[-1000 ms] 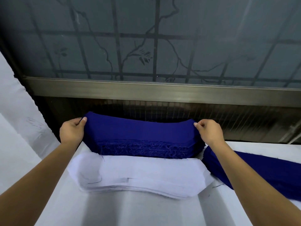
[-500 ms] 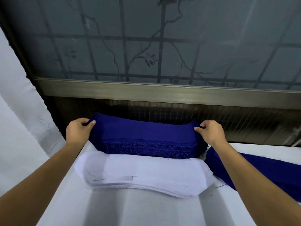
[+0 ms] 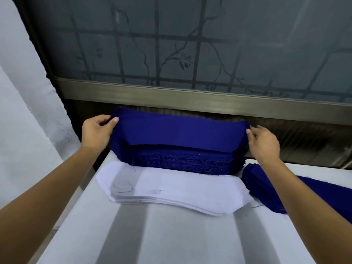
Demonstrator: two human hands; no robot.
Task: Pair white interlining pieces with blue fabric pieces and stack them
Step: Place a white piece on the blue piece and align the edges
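The top blue fabric piece (image 3: pixel 181 134), at mid-frame just above the blue stack (image 3: pixel 177 162), looks light, limp and prone to fraying, so it is best held at both short ends to keep it flat. The left hand (image 3: pixel 97 130) pinches its left end, and the right hand (image 3: pixel 263 141) pinches its right end. The white interlining stack (image 3: pixel 171 189) lies just below on the bench (image 3: pixel 171 237).

no readable txt, labels, nos or signs anywhere
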